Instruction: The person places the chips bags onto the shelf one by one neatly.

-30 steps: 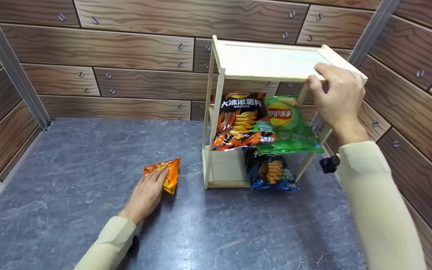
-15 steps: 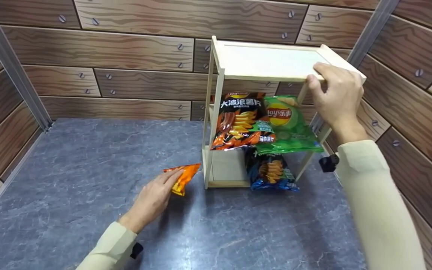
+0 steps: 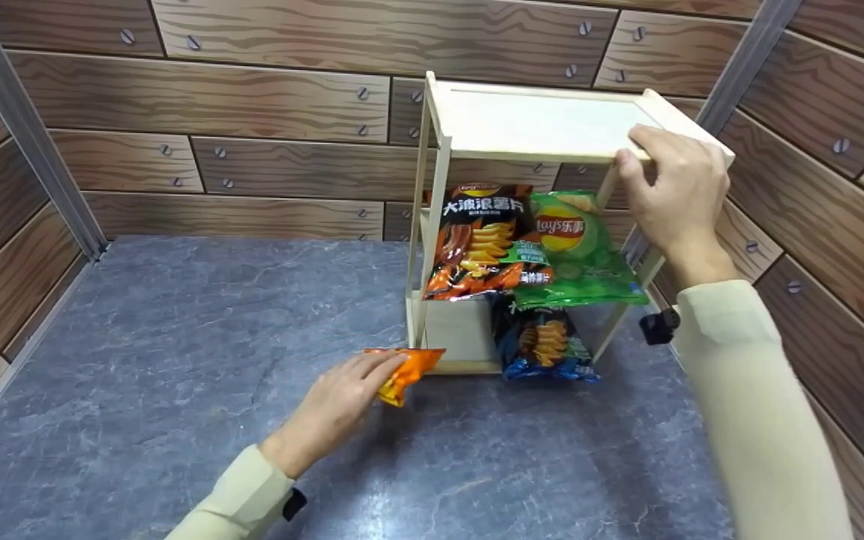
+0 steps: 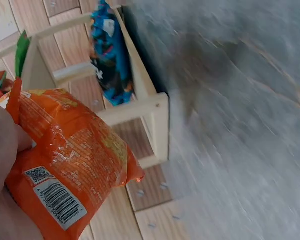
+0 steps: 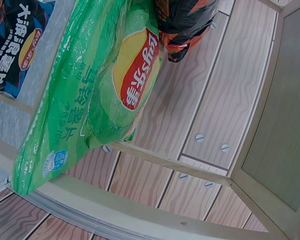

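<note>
My left hand (image 3: 342, 401) grips a small orange snack bag (image 4: 75, 155) by its edge, held at the front left corner of a pale wooden rack (image 3: 469, 367). In the left wrist view the bag's printed back and barcode face the camera. My right hand (image 3: 676, 184) holds the right front edge of the rack's top, thumb at the front rim and fingers over the board. On the middle shelf lean a black-and-orange chip bag (image 3: 484, 244) and a green Lay's bag (image 3: 578, 247). A black-and-blue chip bag (image 3: 544, 341) stands at the right of the bottom shelf.
The rack stands on a grey marbled tabletop (image 3: 177, 322). Wood-patterned walls (image 3: 274, 105) enclose the back and both sides, with metal strips in the corners. The rack's left front post (image 3: 433, 240) rises close beside the orange bag.
My left hand has carried the orange bag right, from the tabletop to the rack's front left corner. The right hand and the bags on the rack have stayed in place.
</note>
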Available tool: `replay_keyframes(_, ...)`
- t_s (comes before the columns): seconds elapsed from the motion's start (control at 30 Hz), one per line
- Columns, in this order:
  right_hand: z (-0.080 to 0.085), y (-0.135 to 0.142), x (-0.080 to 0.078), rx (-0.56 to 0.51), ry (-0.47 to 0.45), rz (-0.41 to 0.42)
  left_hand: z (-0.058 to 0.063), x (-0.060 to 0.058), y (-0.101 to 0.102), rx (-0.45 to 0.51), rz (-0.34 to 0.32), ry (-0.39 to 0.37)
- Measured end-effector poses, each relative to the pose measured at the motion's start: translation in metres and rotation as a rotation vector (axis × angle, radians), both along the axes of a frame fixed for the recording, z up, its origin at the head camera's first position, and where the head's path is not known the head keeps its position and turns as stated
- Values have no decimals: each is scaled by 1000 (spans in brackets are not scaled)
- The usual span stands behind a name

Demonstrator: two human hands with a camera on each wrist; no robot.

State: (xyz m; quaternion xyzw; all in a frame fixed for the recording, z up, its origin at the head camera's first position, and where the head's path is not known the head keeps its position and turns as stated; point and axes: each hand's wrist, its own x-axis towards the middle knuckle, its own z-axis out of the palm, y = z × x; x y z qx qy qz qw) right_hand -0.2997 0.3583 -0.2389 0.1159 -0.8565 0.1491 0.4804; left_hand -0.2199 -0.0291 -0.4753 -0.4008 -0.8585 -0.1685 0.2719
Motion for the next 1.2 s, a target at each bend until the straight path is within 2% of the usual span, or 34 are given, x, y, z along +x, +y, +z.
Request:
replay_keyframes(0.23,0,0,0,0,3,-4,5,0,29,-36,-70,18)
replay_keyframes(0.33,-1,0,0,1,6,-3,6,-3,42,-48,-79,21)
replay_keyframes(0.47,-1,0,0,-1,1,-5,7,-6,55,-24,-80,8)
replay_keyframes(0.63,0,0,1,-1,3,-6,9,-13,71,20,-90,44)
replay_keyframes(0.73,0,0,1,0,3,-4,10,-20,82,10,-51,101)
replay_keyframes(0.87,0,0,1,2,2,-3,9,-31,96,-40,37,183)
replay_keyframes(0.93,-1,0,1,3,4,-4,8,-36,103,-49,76,201)
replay_keyframes(1.1,-1,0,1,5,2,-3,3,-50,120,-35,177,241)
replay_keyframes(1.2,0,0,2,2,5,-4,-1,-58,129,-22,240,292)
